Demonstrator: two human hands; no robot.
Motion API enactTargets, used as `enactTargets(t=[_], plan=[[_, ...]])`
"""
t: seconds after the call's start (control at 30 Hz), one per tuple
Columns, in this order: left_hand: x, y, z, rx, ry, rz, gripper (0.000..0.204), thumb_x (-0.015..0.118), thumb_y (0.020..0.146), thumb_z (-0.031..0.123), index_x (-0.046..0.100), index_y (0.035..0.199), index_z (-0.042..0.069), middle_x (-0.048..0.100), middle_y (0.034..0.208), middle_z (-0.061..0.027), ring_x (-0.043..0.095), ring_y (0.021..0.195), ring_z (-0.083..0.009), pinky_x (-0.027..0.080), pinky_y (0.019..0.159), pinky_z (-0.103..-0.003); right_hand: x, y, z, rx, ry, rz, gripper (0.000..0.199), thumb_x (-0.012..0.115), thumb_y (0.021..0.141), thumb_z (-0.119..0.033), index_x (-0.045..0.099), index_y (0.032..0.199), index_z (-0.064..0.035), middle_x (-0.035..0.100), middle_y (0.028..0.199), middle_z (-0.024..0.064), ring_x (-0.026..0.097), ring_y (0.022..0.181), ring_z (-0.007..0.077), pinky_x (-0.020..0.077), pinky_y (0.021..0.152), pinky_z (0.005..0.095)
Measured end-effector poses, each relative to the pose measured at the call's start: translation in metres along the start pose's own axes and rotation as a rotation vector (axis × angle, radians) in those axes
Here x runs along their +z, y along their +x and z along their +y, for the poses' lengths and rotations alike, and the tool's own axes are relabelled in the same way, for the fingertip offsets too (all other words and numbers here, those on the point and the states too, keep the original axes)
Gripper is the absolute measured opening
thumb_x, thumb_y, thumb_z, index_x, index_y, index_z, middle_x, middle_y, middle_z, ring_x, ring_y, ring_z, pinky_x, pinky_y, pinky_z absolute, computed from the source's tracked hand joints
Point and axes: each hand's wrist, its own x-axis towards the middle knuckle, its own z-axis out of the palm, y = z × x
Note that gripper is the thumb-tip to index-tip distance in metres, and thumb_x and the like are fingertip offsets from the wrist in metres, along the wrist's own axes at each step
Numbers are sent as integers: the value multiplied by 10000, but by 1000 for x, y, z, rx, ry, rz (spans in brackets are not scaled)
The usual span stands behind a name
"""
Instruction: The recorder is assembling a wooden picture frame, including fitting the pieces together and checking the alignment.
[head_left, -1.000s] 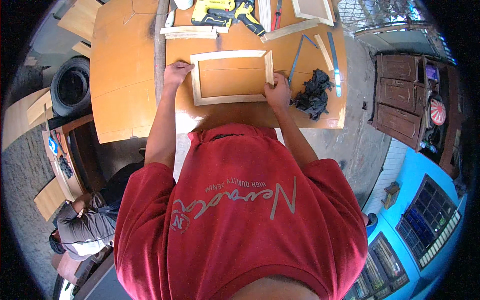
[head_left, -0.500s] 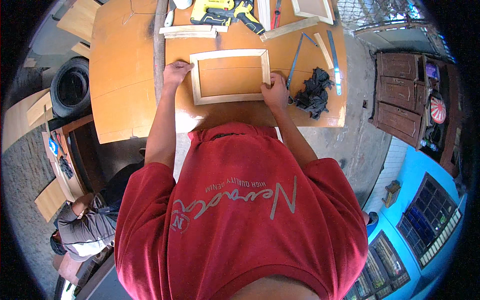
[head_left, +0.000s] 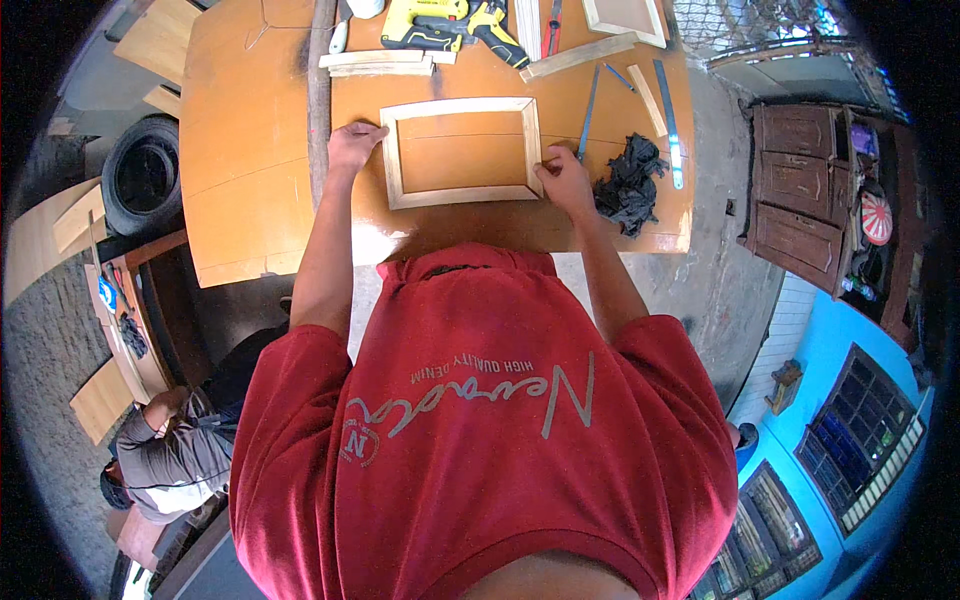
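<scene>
A rectangular wooden frame (head_left: 460, 196) of pale strips lies on the orange-brown tabletop (head_left: 250, 200). My left hand (head_left: 354, 147) pinches the frame's left side near its upper corner. On the opposite side, the fingers of my right hand (head_left: 565, 180) grip the right strip, a little above the lower corner. A thin dark line shows at the lower right corner joint. Just right of that hand lies a crumpled black cloth (head_left: 630, 185).
Beyond the frame lie wood strips (head_left: 385, 66), a yellow-black power tool (head_left: 422, 25), another tool (head_left: 495, 35) and a second wooden frame (head_left: 627, 18). A saw-like blade (head_left: 590, 110) and a metal ruler (head_left: 669, 125) rest at right. Another person (head_left: 170, 455) sits at lower left.
My right hand has shifted slightly right and up along the frame's right side, uncovering more of its lower right corner. My left hand has stayed in place.
</scene>
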Motion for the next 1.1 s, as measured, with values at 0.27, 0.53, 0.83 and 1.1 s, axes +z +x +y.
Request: enactTargets(t=[0.27,0.53,0.83,1.1], plan=[[14,-49,-26,192,-129,199,370,807,897,271,732,1113,-19,758,887,-90,693,794,-136,561,764,-285,-1,-51,15,-49,-104,41,460,772,871,-179,619,1288,-59,751,1017,189,724,963,374,578,855,455],[24,-158,-45,663,33,288,348,796,830,104,721,1167,64,700,1048,-137,666,961,-319,549,860,-394,0,-65,19,-261,-108,123,339,706,949,-100,724,1287,-130,714,1054,139,714,938,287,564,800,365],[33,-162,-57,721,186,304,218,793,840,115,774,1055,83,711,986,-88,658,901,-295,537,821,-404,8,-66,19,-363,-76,136,218,672,969,-126,767,1163,-92,713,1096,151,702,1001,343,572,853,424],[36,-159,-60,761,163,319,188,796,845,103,783,1029,72,727,944,-95,666,865,-294,542,799,-396,12,-64,22,-344,-67,102,256,737,919,-143,762,1166,-81,713,1114,152,700,1021,343,577,877,422]])
